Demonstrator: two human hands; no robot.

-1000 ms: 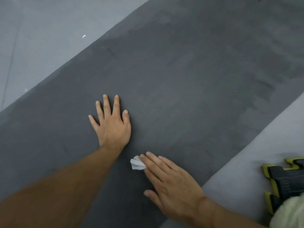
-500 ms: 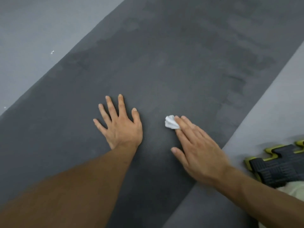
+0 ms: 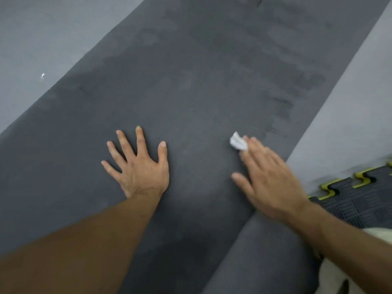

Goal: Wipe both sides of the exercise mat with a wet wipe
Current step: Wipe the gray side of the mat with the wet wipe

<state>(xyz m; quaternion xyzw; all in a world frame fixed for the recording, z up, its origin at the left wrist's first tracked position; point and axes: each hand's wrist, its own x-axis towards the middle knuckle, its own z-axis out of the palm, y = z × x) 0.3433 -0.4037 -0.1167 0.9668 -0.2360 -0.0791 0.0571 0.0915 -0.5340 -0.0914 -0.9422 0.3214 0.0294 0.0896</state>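
Observation:
A dark grey exercise mat lies flat on the floor, running from lower left to upper right. Darker damp streaks show on its far part. My left hand lies flat on the mat with fingers spread. To its right, my right hand presses a small crumpled white wet wipe onto the mat with straight fingers, near the mat's right edge. The right hand is blurred by motion. Most of the wipe is hidden under the fingertips.
Light grey floor borders the mat on the left and right. A black interlocking foam tile with yellow-green edging lies at the right. Pale cloth shows at the lower right corner.
My right hand has slid the wipe away from my left wrist, forward and to the right across the mat. The left hand stays flat in place.

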